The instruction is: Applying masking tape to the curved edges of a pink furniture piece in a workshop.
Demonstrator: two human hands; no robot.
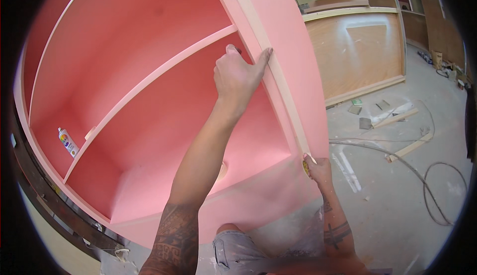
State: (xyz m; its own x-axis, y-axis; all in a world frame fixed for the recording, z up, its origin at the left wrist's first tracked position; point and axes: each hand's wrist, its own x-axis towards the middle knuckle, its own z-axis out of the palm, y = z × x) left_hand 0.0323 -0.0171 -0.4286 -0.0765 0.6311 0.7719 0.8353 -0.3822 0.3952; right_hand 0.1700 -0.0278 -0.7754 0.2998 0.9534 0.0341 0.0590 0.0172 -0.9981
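A large pink cabinet (149, 91) with a curved shelf divider (159, 81) stands open in front of me. Along its right upright runs a flat beige strip (288, 96). My left hand (234, 78) is closed on that upright, the thumb laid across the strip and the fingers curled at the inner edge. Lower down, beside the cabinet's bottom right corner, my right hand (319, 170) grips a small yellowish rounded thing (305, 168) at the strip's lower end. It looks like a roll of tape, though the fingers cover most of it.
Inside the cabinet a white spray can (68, 143) leans at the left. A wooden cabinet (357, 53) stands at the back right. Wood strips (410, 147), flat scraps (365, 123) and a looping cable (407, 163) lie on the grey floor at the right.
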